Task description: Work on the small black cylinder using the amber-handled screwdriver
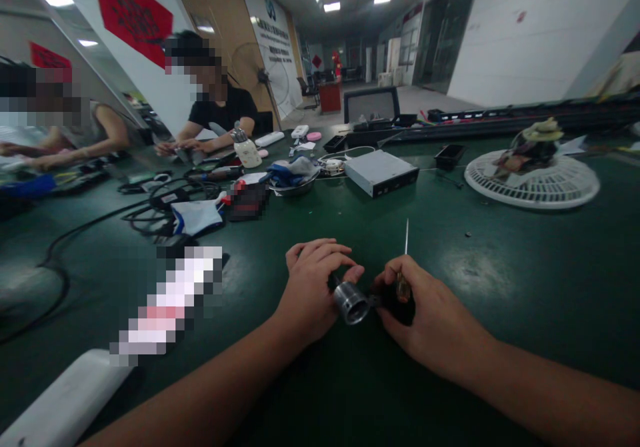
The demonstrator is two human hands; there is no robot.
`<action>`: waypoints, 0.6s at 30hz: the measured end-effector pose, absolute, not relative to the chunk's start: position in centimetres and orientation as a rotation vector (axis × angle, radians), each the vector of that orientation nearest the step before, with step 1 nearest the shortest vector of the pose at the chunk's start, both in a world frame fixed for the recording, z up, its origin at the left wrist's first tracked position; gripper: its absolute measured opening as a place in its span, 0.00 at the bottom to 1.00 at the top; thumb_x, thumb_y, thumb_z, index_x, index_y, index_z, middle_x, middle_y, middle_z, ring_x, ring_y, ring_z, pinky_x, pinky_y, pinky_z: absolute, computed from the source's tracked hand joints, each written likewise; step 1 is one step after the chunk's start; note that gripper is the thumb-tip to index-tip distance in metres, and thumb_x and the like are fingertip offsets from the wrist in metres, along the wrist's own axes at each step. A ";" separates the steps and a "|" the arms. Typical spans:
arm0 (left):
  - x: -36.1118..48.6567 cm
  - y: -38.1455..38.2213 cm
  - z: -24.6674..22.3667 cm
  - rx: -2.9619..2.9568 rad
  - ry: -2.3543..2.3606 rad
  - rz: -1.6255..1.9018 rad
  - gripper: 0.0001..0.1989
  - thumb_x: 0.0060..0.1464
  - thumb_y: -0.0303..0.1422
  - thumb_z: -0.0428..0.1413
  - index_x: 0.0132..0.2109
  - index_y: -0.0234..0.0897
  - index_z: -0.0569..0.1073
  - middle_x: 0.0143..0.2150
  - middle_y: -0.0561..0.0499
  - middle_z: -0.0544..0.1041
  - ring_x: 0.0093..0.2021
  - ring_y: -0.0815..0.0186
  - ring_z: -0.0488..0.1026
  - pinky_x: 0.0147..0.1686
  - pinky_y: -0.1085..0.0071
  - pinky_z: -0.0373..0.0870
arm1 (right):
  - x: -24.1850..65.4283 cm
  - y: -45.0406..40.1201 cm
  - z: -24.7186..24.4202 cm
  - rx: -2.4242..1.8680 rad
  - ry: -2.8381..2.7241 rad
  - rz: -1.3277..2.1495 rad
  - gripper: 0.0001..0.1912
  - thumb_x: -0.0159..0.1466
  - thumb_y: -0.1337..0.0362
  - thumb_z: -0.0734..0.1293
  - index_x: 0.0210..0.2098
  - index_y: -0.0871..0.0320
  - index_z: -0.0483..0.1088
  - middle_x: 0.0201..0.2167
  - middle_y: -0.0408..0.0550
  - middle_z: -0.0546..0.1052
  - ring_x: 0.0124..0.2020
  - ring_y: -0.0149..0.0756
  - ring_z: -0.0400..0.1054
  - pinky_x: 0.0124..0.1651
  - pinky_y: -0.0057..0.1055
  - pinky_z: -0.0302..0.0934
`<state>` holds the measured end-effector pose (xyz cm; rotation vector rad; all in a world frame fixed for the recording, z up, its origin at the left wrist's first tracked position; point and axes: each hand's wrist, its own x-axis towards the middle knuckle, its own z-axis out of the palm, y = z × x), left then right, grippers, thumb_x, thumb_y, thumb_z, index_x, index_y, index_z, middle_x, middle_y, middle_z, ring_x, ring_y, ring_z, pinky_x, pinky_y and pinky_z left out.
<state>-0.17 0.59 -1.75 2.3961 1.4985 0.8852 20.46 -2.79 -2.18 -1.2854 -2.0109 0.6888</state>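
My left hand (317,287) is closed round a short silver metal cylinder (352,302), whose hollow end faces me. Beside it, my right hand (425,307) holds a small screwdriver (403,287) by its amber handle, with the thin shaft pointing up and away. The thumb and a fingertip of that hand also come close to the cylinder's right side, where a small dark piece (374,300) shows; I cannot tell whether it is attached. Both hands are just above the green table (330,227).
A grey disc drive (381,170) lies ahead, with a white fan grille (533,180) to its right. Left are a metal bowl with cloth (295,172), cables (65,274), a glove (197,215) and a white power bank-like object (65,400). Two people sit at the far left.
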 end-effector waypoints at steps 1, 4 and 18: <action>-0.2 0.7 -1.8 2.389 1.498 0.882 0.09 0.63 0.40 0.57 0.38 0.45 0.80 0.48 0.53 0.82 0.57 0.54 0.71 0.59 0.46 0.53 | 20.5 -2.7 -2.2 -1.300 -1.995 0.687 0.16 0.56 0.73 0.67 0.41 0.53 0.62 0.38 0.47 0.77 0.37 0.39 0.73 0.38 0.36 0.66; -0.5 0.8 -2.2 2.391 1.468 0.882 0.15 0.66 0.39 0.52 0.33 0.44 0.79 0.43 0.53 0.83 0.54 0.56 0.72 0.59 0.48 0.53 | 20.6 -2.6 -2.1 -1.404 -1.946 0.669 0.14 0.57 0.69 0.70 0.38 0.52 0.61 0.31 0.43 0.77 0.30 0.37 0.72 0.32 0.33 0.63; -0.5 0.5 -2.1 2.134 1.593 0.932 0.09 0.66 0.34 0.50 0.48 0.42 0.73 0.29 0.54 0.78 0.29 0.64 0.74 0.29 0.68 0.63 | 20.7 -2.5 -2.1 -1.197 -1.923 0.925 0.18 0.57 0.69 0.71 0.39 0.52 0.58 0.41 0.45 0.76 0.38 0.37 0.72 0.38 0.36 0.67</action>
